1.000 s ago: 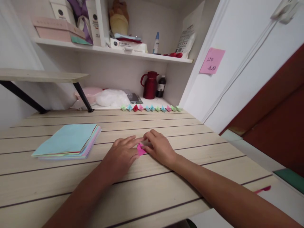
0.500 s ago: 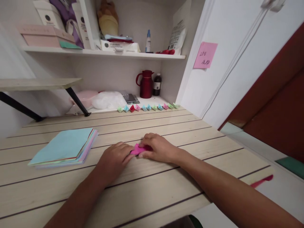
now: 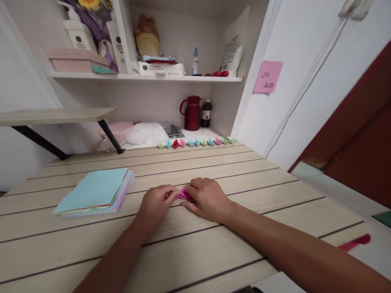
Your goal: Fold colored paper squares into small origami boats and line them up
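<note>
A small folded piece of bright pink paper (image 3: 184, 194) lies low over the middle of the slatted wooden table (image 3: 214, 248). My left hand (image 3: 157, 203) pinches its left tip between thumb and forefinger. From the right, my right hand (image 3: 207, 199) covers much of the paper, its fingers curled over it and the thumb below. The part under the right fingers is hidden. To the left of my hands sits a stack of coloured square paper (image 3: 93, 189), light blue on top.
Along the table's back edge stands a row of small folded paper figures (image 3: 196, 142). Behind them are a red jug (image 3: 192, 114), a dark bottle (image 3: 206, 114) and a white plastic bag (image 3: 147, 133). A small raised shelf (image 3: 58, 116) on black legs stands back left. A red object (image 3: 356, 243) lies near the right edge.
My left hand has drawn its fingers into a pinch at the paper's left tip. The right hand now covers more of the paper. The whole view has shifted slightly.
</note>
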Action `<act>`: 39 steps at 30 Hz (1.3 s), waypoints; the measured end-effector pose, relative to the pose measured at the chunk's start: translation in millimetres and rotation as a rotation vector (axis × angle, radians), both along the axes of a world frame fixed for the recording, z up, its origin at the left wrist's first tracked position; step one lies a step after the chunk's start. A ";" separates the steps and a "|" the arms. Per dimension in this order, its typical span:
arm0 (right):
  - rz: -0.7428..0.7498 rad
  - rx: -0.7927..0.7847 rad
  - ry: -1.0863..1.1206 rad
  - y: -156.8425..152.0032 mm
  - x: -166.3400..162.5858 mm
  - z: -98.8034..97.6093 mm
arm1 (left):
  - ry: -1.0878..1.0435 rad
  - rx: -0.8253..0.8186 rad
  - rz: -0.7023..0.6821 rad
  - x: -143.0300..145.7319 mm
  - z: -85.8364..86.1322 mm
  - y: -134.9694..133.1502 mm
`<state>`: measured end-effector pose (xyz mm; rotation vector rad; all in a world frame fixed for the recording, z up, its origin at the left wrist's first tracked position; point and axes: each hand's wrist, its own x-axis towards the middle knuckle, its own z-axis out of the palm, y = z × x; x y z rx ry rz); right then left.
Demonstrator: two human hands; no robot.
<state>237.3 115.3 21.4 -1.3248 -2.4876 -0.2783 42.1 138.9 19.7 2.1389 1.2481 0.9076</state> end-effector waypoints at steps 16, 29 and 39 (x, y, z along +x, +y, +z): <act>0.037 -0.748 1.413 4.7 -0.7 9.1 | -0.490 -0.270 -0.110 11.6 -2.8 -9.0; 0.086 -0.610 1.244 -0.2 -5.3 4.4 | -0.516 -0.469 -0.032 15.2 7.5 -14.0; 0.311 -0.706 1.318 -7.2 -2.4 13.3 | -0.478 -0.504 -0.229 8.3 19.5 -19.5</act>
